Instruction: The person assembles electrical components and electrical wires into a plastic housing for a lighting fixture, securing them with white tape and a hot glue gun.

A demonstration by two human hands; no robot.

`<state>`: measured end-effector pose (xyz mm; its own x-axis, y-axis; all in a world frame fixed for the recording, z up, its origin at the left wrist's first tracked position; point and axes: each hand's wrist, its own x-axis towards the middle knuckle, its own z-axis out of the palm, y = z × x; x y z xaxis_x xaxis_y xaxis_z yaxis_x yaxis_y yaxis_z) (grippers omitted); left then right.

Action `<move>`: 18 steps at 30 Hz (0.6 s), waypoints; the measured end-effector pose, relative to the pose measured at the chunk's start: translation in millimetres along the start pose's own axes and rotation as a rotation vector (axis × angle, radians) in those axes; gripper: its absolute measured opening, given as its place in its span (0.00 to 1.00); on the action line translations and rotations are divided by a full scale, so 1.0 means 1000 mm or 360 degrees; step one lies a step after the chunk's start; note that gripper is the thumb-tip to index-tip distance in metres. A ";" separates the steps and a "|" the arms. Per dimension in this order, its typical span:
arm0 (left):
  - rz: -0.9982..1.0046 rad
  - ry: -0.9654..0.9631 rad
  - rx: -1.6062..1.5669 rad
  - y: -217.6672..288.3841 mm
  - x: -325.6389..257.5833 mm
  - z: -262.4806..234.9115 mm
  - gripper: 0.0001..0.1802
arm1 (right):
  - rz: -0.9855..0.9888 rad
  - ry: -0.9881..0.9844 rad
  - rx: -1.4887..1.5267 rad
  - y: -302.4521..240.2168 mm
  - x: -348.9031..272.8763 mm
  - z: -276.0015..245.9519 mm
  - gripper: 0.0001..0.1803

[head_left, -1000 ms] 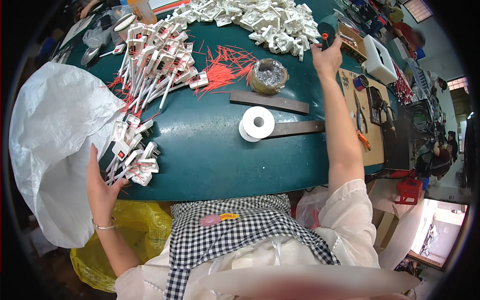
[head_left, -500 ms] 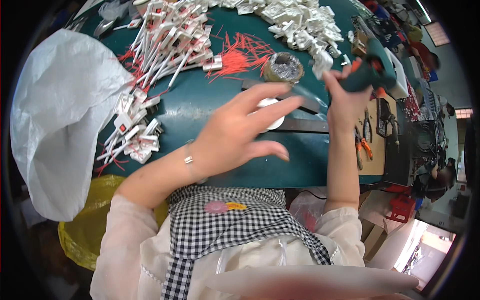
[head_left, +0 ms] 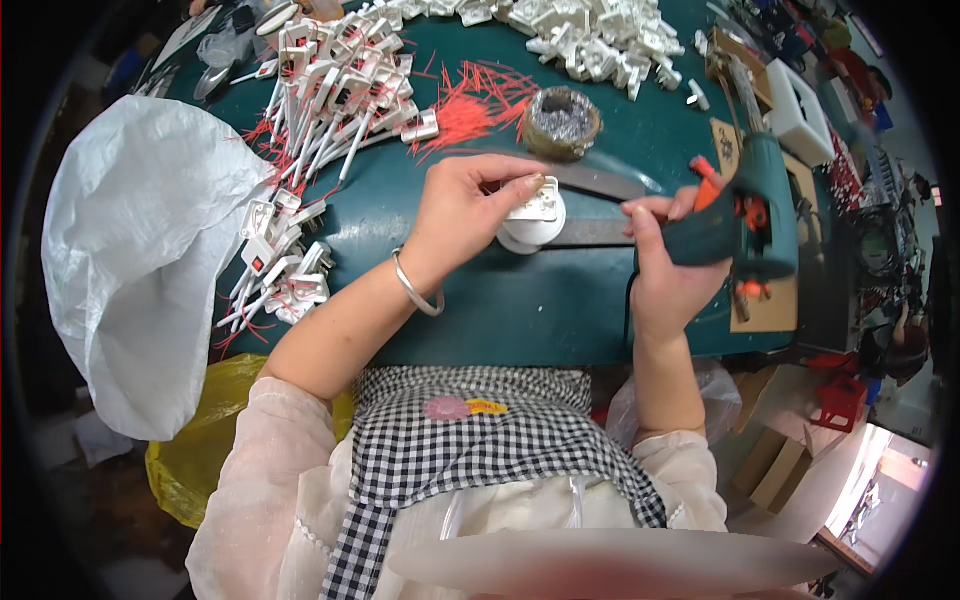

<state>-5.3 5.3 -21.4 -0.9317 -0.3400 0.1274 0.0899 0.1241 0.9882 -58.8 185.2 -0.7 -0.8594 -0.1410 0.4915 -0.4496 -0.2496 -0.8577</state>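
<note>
My left hand [head_left: 470, 205] pinches a small white plug part [head_left: 537, 205] with thumb and fingertips, pressing it on a white round stand [head_left: 528, 232] just below the fingers. My right hand [head_left: 665, 265] is wrapped tight around a green power screwdriver [head_left: 745, 215], just right of the part, not touching it. Red wires [head_left: 470, 100] and a bowl of screws [head_left: 562, 120] lie beyond my left hand. White bag [head_left: 140, 250] sits far left.

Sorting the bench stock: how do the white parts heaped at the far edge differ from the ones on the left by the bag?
The far heap of white parts is compact blocks, no wires showing, piled thick. The left group of white parts carries thin leads with red ends, lying spread out beside the white bag. Both are white plastic on the green table.
</note>
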 end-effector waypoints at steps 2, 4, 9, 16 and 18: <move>0.0069 0.0016 0.0229 -0.010 -0.003 -0.002 0.06 | 0.0103 -0.0035 0.0015 0.004 -0.001 0.003 0.32; 0.0132 0.0036 0.0333 -0.014 0.001 -0.007 0.06 | 0.0146 -0.0008 0.0068 0.014 0.000 0.003 0.33; -0.0039 0.0057 0.0446 -0.008 -0.001 -0.005 0.06 | 0.0219 -0.0065 0.0014 0.030 -0.005 0.003 0.35; 0.0421 0.0137 0.0721 -0.012 0.001 0.006 0.06 | 0.0210 -0.0103 -0.0144 0.031 -0.006 0.001 0.33; 0.0592 0.0069 0.1017 -0.014 -0.001 0.008 0.09 | 0.0212 -0.0094 -0.0161 0.033 -0.006 -0.001 0.33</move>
<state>-8.2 11.6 -36.1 -0.8638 -0.2046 0.4603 0.1622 0.7522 0.6387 -69.1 178.7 -32.1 -0.8987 -0.2230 0.3777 -0.3573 -0.1274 -0.9253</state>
